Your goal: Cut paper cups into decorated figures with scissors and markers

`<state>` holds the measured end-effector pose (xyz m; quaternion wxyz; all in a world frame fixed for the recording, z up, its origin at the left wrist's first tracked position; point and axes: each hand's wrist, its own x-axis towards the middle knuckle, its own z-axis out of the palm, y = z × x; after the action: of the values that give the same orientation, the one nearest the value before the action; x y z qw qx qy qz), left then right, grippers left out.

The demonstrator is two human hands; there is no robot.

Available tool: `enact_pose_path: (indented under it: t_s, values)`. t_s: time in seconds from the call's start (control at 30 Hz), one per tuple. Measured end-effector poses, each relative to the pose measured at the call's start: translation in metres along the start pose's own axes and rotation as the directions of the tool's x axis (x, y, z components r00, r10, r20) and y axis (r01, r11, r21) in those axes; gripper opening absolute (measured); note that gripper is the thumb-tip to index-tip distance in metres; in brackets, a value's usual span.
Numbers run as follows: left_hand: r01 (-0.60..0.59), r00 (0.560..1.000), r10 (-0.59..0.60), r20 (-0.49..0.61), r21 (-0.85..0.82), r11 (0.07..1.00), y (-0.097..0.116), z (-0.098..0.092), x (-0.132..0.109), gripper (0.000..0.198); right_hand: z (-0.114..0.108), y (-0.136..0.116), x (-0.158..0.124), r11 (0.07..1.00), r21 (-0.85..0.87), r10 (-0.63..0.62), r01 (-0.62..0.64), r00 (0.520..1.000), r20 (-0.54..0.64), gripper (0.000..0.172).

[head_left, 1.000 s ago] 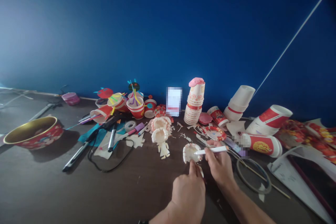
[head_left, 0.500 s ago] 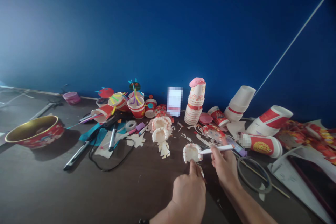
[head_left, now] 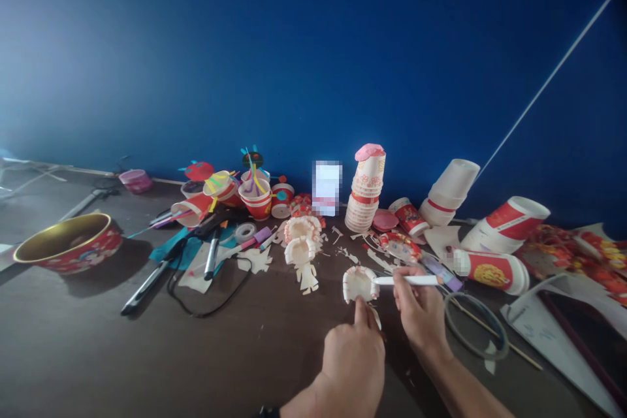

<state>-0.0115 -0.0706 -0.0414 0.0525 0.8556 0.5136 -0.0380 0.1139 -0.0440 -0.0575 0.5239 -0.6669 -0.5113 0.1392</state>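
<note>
A white paper cutout (head_left: 360,282) with curled, scalloped edges and red marks lies on the dark table in front of me. My left hand (head_left: 353,362) holds its lower edge down, the index finger stretched onto it and the other fingers bent. Between the fingers of my right hand (head_left: 422,313) is a slim white marker pen (head_left: 410,280). The pen lies nearly level, its tip at the cutout's right edge. Part of the cutout's lower side is hidden by my left fingers. Just left of it rest similar curled paper cutouts (head_left: 300,252), one overlapping another.
Stacked paper cups (head_left: 362,202) stand behind the cutout; more cups (head_left: 494,271) lie at right near a grey tape ring (head_left: 476,326). Leftward are a glue gun (head_left: 157,277) with its cord, a tape roll (head_left: 245,232) and a red-and-gold bowl (head_left: 73,251). Paper scraps are scattered about.
The pen has turned slightly, its rear end now lower and farther right, as my right hand shifts a little. My left hand stays on the cutout.
</note>
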Motion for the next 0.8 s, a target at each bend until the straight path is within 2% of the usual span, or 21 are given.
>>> enact_pose_path:
  t_s: [0.1, 0.3, 0.8]
  values:
    - [-0.002, 1.0, 0.002, 0.018, 0.005, 1.0, -0.0003, -0.0004, 0.0004, 0.044, -0.0003, -0.0039, -0.0026, 0.999, -0.013, -0.049, 0.051, 0.993, 0.108, 0.027]
    - [-0.008, 1.0, 0.008, 0.027, 0.001, 1.0, -0.0006, 0.0002, 0.0006, 0.042, 0.0027, -0.0074, -0.0045, 0.99, -0.051, -0.116, 0.129, 0.972, 0.204, 0.021]
    - [-0.019, 0.999, 0.018, 0.028, 0.029, 0.999, -0.0006, -0.0007, -0.0008, 0.044, 0.005, -0.0051, -0.002, 0.979, -0.132, -0.126, 0.158, 0.966, 0.226, 0.021]
